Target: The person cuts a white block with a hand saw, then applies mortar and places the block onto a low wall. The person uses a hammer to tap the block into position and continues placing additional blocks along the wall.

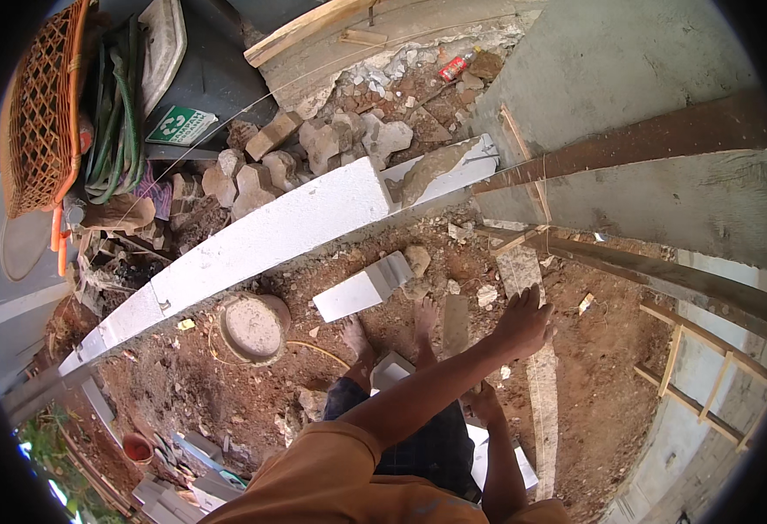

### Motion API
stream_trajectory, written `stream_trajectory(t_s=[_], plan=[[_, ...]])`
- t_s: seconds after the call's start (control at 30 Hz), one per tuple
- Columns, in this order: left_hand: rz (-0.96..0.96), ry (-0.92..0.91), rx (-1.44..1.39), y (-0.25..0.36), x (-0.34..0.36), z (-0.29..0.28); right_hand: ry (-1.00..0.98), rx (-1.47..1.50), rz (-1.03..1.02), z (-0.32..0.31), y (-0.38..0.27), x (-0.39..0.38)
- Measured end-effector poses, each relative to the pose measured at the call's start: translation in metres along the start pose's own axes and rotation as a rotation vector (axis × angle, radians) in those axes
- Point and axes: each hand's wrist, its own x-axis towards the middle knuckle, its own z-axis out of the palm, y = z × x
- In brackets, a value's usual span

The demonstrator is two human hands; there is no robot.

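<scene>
My left arm, in an orange sleeve, reaches across to the right. My left hand is closed, its fingers curled, above a long pale strip on the soil; whatever it may hold is hidden. Below that forearm, close to it, my right hand is also closed, its fingertips partly covered. I cannot make out what is in it. A white lightweight block lies ahead of my bare feet. Beyond it runs a low wall of white blocks, with grey mortar on its lower right course.
A bucket of pale mix stands left of my feet. Broken paving stones and a dark bin lie beyond the wall. Wooden beams and a plastered wall flank the right. More blocks lie at lower left.
</scene>
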Motion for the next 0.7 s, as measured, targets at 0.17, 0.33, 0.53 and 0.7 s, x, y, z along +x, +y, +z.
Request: stream_trajectory(t_s=[0.17,0.33,0.53,0.7], plan=[[0.094,0.273,-0.456,-0.084,-0.106,-0.026,-0.072,-0.145,0.028,0.019,-0.003,0.012],[-0.744,0.537,-0.272,-0.253,-0.304,-0.025,-0.126,-0.263,-0.017,0.036,-0.013,0.008],[-1.188,0.501,-0.28,-0.265,-0.487,0.069,-0.064,0.119,-0.36,0.065,-0.068,0.015],[-1.042,0.33,-0.373,-0.199,-0.445,0.126,0.105,0.389,-0.523,0.109,-0.164,0.089]])
